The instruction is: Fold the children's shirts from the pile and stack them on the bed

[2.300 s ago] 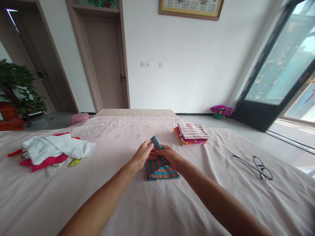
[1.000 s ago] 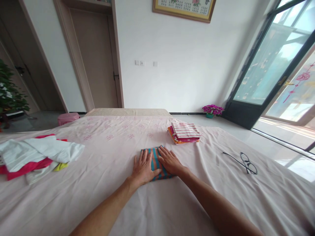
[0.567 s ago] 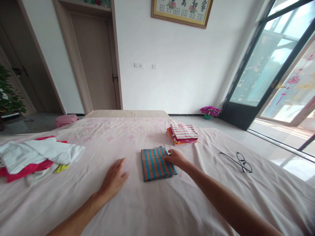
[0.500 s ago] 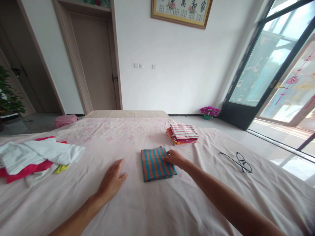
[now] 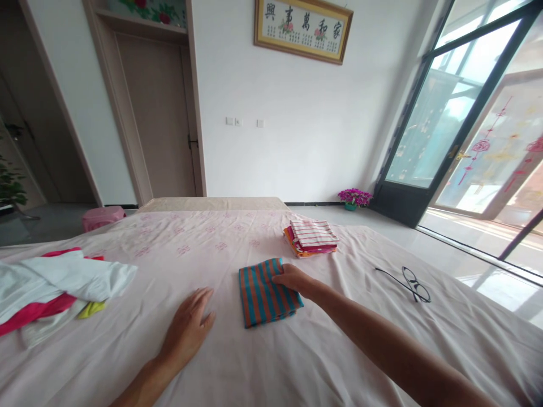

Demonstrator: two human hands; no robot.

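A folded cloth with teal and orange-brown stripes point(image 5: 265, 299) is in front of me on the pink bedsheet point(image 5: 237, 362). My right hand point(image 5: 294, 281) grips its upper right edge, thumb on top and the other fingers hidden behind or under it. That side of the cloth looks slightly raised. To the left of the cloth, my left hand point(image 5: 190, 322) is open and holds nothing, its fingers stretched out close to the sheet. Just beyond the striped cloth sits a stack of folded cloths point(image 5: 314, 236), with a white, red-striped one on top.
A loose heap of white, red and yellow-green clothes point(image 5: 72, 282) lies at the left. Black-framed glasses point(image 5: 413, 285) rest on the sheet at the right. Past the bed are a pink stool point(image 5: 103, 216), purple flowers point(image 5: 354, 196) and a glass door point(image 5: 424, 124).
The view has tilted up and turned slightly right. My right hand has closed more firmly round the striped cloth's edge and tipped it up a little. The left hand stays open beside it.
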